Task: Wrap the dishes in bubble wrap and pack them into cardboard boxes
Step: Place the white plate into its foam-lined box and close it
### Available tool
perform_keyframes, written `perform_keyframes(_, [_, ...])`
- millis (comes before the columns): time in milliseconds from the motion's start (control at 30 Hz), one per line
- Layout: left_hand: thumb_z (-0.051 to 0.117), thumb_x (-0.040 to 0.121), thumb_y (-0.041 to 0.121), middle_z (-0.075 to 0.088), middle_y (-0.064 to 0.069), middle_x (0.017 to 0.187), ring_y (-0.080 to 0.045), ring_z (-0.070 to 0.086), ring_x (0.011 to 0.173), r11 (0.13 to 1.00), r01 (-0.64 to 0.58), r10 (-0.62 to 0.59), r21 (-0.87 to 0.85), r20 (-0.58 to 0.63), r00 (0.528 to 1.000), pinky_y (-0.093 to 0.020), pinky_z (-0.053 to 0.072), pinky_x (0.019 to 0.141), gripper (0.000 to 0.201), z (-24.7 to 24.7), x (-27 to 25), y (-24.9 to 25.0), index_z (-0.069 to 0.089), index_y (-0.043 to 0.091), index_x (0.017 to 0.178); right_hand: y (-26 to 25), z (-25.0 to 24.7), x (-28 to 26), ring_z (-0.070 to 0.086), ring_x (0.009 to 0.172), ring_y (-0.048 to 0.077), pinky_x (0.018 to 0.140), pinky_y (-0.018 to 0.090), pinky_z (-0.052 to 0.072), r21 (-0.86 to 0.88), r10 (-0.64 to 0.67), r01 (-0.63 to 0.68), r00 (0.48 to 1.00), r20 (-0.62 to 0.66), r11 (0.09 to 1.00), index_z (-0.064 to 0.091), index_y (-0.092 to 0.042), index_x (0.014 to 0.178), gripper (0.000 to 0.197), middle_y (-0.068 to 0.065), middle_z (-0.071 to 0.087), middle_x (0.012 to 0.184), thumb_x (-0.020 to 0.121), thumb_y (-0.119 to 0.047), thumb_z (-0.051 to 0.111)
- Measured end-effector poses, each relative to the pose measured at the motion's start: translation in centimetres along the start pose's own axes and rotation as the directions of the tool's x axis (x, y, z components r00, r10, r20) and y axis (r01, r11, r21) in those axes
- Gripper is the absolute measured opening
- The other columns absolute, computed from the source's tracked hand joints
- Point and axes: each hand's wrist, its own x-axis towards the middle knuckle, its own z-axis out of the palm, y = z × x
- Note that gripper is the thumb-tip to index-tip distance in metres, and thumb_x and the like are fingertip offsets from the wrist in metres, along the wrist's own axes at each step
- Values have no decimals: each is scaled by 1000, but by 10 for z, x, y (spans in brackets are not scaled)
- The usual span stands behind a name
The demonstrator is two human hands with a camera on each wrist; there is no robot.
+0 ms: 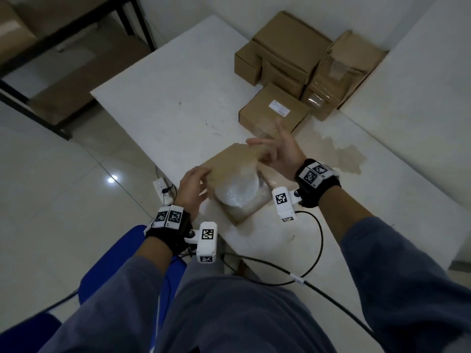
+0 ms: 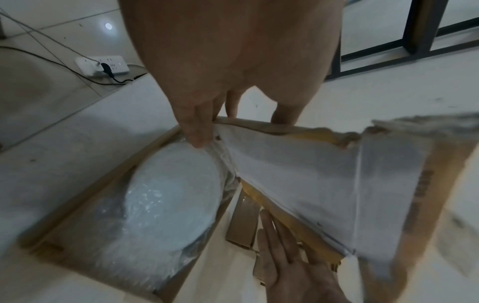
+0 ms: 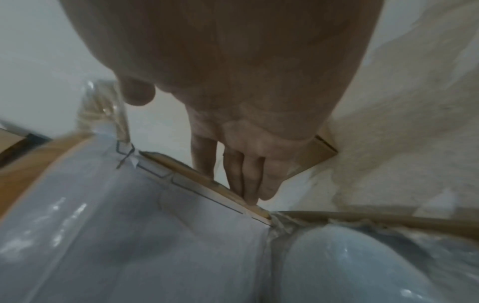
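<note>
One dish, already sheathed in bubble wrap, is lying inside the open cardboard box at the near edge of the tabletop; wrapping and placing look done for this one, and closing appears to be under way. The left hand is gripping the raised lid flap at its left corner, fingers curled over the edge; the right hand is hovering above the flap's far side with fingers straight and spread, holding nothing, though blur is softening its outline. Several more cardboard boxes are sitting stacked in the far corner, seemingly shut; whether they are filled cannot be told. No unwrapped dishes are showing; judging by this, the flap needs folding down and tucking.
</note>
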Motion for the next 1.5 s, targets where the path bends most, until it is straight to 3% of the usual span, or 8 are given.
perform_keyframes(133, [63,90,11,68,-1,101,-21,63,89,999,6,-6,41,-6,1000,-27,53,72,21,10,-13,-7,63,16,111,13,-14,-22,62,103,1,88,25,45,-105,0,3,1000,25,994,66,-10,125,61,-5,66,120,98,-57,39])
perform_keyframes(200, [60,91,6,70,-2,109,-22,66,95,996,1,-1,89,0,1000,-27,55,73,30,14,-20,-13,61,14,120,27,-22,-24,64,109,5,100,29,47,-239,-52,61,998,41,969,68,-12,122,43,-3,66,124,90,-40,66])
perform_keyframes(300, [57,92,-1,68,-5,116,-23,66,101,990,11,-10,143,-10,1000,-28,58,71,33,22,-31,-27,57,9,124,49,-27,-25,59,118,10,109,38,43,-433,-70,60,998,-8,899,67,-21,125,64,-5,64,129,67,-40,85])
perform_keyframes(533, [70,84,1,67,-18,108,-31,67,87,943,114,-85,312,-107,991,-36,57,68,60,24,-36,-70,40,15,133,83,-25,-29,60,97,13,67,8,42,-652,-110,46,992,-59,757,54,-25,138,62,-2,60,118,81,-13,77])
perform_keyframes(800, [76,80,22,71,-8,85,-25,68,80,832,181,-109,525,-165,980,-41,55,80,26,20,-37,-100,53,18,92,114,-23,-24,54,109,23,95,37,47,-836,-226,-2,963,-150,548,58,-27,130,50,3,54,118,82,-19,71])
perform_keyframes(933, [78,72,36,74,-9,85,-28,71,85,839,199,-127,507,-173,977,-45,56,85,27,16,-30,-117,62,18,84,126,-24,-27,56,108,20,95,37,50,-767,-259,-5,940,-223,642,57,-25,127,46,-2,52,115,83,-22,71])
perform_keyframes(1167, [73,85,17,63,-6,80,-20,58,66,890,169,-65,423,-249,966,-26,47,62,22,29,-39,-121,51,14,86,144,-27,-29,60,106,16,95,32,50,-610,-221,-20,922,-318,792,61,-19,122,41,-1,64,116,84,-26,74])
perform_keyframes(1500, [72,85,28,67,-9,99,-27,67,86,910,189,-51,368,-355,934,-42,57,83,26,40,-43,-134,51,19,98,150,-25,-30,55,92,11,80,17,42,-535,-216,-43,885,-412,844,63,-13,117,36,-5,58,101,85,-25,75])
